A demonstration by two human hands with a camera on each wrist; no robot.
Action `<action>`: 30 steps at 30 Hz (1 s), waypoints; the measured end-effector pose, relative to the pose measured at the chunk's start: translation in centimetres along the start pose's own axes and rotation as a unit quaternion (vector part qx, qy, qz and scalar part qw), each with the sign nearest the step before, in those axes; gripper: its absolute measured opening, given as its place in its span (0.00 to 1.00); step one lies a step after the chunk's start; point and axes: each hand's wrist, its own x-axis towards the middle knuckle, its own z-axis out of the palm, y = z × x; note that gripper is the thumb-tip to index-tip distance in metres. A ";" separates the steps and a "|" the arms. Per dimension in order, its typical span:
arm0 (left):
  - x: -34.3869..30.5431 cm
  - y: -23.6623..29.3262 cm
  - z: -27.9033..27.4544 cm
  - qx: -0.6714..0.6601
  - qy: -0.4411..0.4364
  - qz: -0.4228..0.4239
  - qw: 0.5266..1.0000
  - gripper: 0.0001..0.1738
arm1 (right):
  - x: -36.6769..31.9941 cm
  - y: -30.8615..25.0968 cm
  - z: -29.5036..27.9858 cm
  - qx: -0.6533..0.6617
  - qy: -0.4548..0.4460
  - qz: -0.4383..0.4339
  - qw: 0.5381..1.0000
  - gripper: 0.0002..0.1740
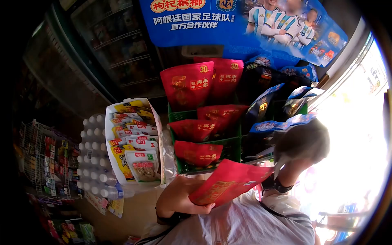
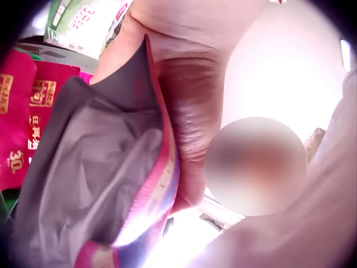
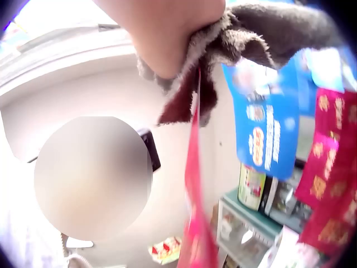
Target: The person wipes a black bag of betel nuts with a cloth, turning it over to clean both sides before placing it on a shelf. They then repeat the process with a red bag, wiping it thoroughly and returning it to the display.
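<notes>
A flat red packet (image 1: 228,183) with gold print is held in front of the chest in the head view. My left hand (image 1: 179,198) grips its lower left edge, thumb on the printed face. The left wrist view shows the packet's creased grey side (image 2: 89,167) beside the palm. My right hand (image 3: 167,33) holds a fuzzy dark grey cloth (image 1: 304,139) at the packet's opposite edge. In the right wrist view the cloth hangs over that edge, and the packet appears nearly edge-on. The cloth hides most of the right fingers in the head view.
Ahead, a green stepped display rack (image 1: 232,149) holds red packets (image 1: 188,85) and dark blue packets (image 1: 261,104). To its left are a white box (image 1: 110,143) of small packets, wrapped bottles (image 1: 96,155) and a wire rack (image 1: 34,163). A blue poster (image 1: 196,32) stands behind.
</notes>
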 end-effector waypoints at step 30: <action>2.6 -0.3 2.9 -0.137 0.427 0.088 0.889 0.51 | -3.1 -0.9 7.3 0.053 -0.130 0.100 0.985 0.14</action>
